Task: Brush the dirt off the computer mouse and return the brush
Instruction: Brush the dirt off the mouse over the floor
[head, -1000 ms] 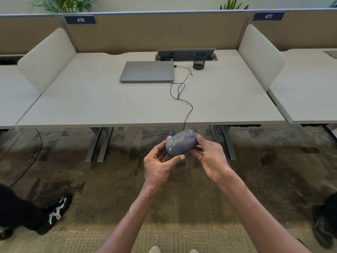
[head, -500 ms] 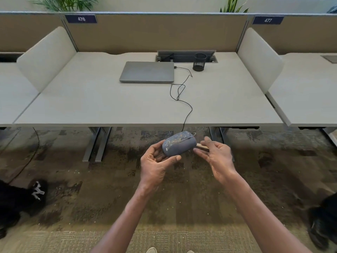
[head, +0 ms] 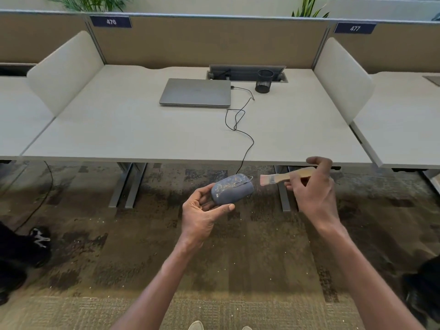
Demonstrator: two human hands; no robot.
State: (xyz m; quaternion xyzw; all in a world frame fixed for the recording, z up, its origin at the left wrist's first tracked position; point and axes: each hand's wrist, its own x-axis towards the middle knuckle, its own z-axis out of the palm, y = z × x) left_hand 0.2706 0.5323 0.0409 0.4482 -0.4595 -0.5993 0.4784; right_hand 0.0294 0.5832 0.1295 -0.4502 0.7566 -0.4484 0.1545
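Here, the left hand (head: 202, 215) holds a dirt-speckled blue computer mouse (head: 231, 188) in a closed grip above the carpet, just near of the counter (head: 147, 134) edge. Just right of it, apart, the right hand (head: 314, 189) grips a wooden brush (head: 281, 178), bristles pointing left toward the mouse.

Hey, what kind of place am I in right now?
Most likely an open-plan office: numbered desk signs on the partition, side dividers between identical desks, and a closed laptop beside a mesh pen cup.
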